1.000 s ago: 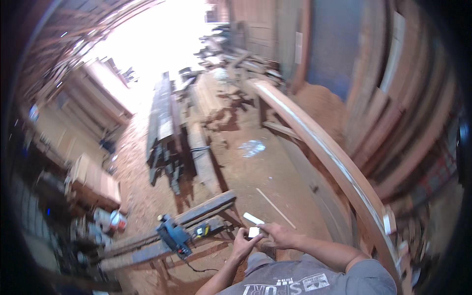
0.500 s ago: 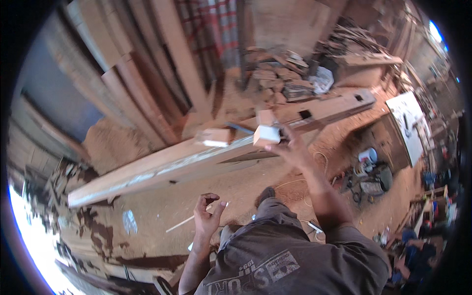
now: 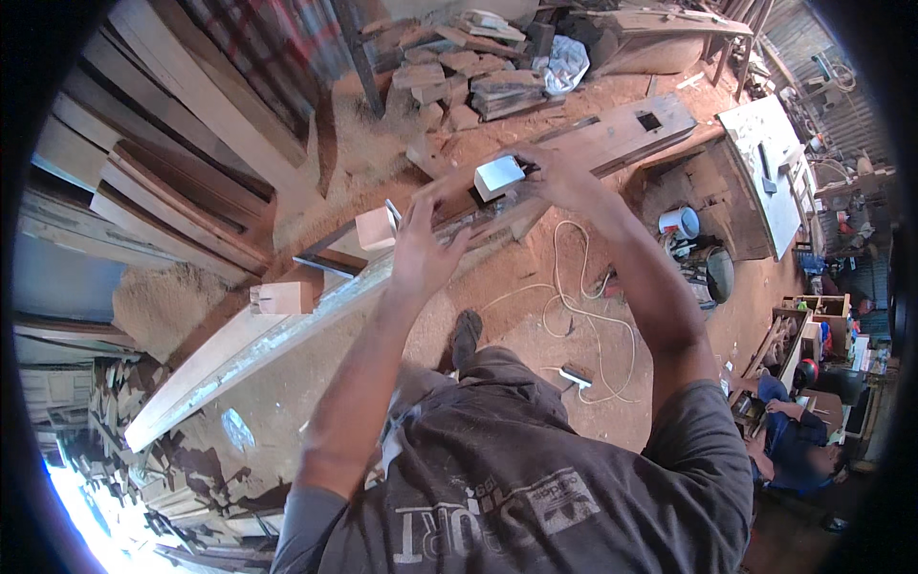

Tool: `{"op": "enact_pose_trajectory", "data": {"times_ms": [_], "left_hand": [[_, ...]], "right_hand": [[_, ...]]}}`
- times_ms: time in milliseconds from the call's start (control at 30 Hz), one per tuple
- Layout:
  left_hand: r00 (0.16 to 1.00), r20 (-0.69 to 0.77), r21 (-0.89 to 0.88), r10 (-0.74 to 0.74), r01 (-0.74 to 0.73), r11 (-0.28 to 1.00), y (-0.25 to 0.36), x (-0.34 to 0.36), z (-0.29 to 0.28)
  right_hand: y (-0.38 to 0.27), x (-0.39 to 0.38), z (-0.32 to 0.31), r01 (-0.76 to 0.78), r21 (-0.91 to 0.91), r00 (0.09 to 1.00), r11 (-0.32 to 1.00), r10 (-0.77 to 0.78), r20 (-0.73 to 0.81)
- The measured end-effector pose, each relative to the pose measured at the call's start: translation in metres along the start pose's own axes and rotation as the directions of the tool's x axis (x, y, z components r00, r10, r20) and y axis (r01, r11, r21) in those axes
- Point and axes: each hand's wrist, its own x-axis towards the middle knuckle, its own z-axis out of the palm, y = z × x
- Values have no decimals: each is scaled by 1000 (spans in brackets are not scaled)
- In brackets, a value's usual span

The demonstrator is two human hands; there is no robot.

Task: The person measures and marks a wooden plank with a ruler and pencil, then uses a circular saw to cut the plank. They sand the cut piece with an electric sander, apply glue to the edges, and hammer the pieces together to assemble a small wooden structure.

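A long timber beam point(image 3: 612, 145) with square holes runs diagonally across the upper middle, streaked pale along one edge. My right hand point(image 3: 553, 180) grips a white-faced wood block point(image 3: 498, 176) over the beam, fingers at its right end. My left hand point(image 3: 429, 248) reaches over the beam with fingers apart, beside another small block point(image 3: 375, 229), holding nothing that I can see. A third notched block point(image 3: 280, 298) rests on the beam's left part, and a dark strip point(image 3: 325, 265) lies between the two left blocks.
Leaning planks point(image 3: 191, 182) and sawdust point(image 3: 158, 308) are left. Scrap wood point(image 3: 478, 77) is behind the beam. A white board point(image 3: 760, 187), bucket point(image 3: 677, 225) and looped cord point(image 3: 598, 330) are right. My shoe point(image 3: 466, 337) is below. Another person point(image 3: 798, 445) is at lower right.
My view has swung from the open doorway round to the beam. My left hand has risen from low in front of me up to the blocks on the beam.
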Motion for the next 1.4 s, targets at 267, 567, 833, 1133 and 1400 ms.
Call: {"op": "enact_pose_trajectory", "data": {"times_ms": [267,567,833,1133,1400], "left_hand": [[994,109,-22,-26,29,999,-15,42,46],[998,52,88,-32,28,996,-11,38,48],[996,65,119,-64,56,991,2,34,47],[998,65,156,-18,8,988,-4,32,52],[996,56,165,-70,60,984,4,35,53]], "right_hand": [[-3,8,-3,139,-160,990,977,-133,49],[8,14,2,180,-87,981,980,-173,84],[10,11,-2,212,-184,975,960,-195,107],[7,8,-4,269,-143,960,953,-252,122],[28,14,-11,315,110,942,943,-324,83]]}}
